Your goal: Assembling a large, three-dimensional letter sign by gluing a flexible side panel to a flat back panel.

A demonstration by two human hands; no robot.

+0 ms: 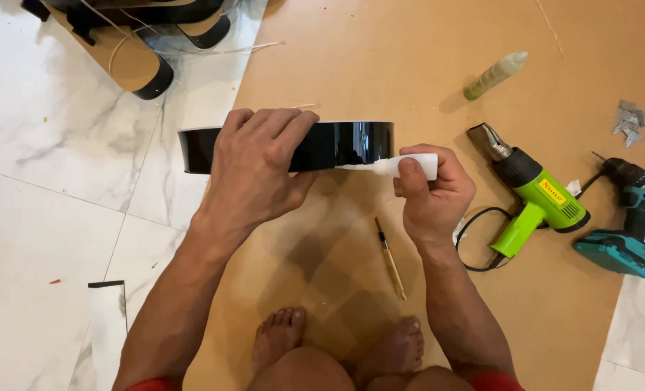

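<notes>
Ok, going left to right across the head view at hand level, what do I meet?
Left hand on the glossy black strip → right hand holding a white tube → green heat gun → teal cordless drill.

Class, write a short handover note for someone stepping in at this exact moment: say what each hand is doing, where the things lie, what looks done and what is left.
Left hand: palm over the top of the glossy black band, holding it on edge on the brown board.
Right hand: gripping a small white tube, nozzle touching the band's near face.
Nearby: thin yellow-handled tool on the board in front of the feet; green heat gun, teal drill and a pale greenish tube to the right.
Done: band held steady, nozzle placed.
Left: how far the nozzle has run along the band cannot be seen, so check its face before going on.
</notes>
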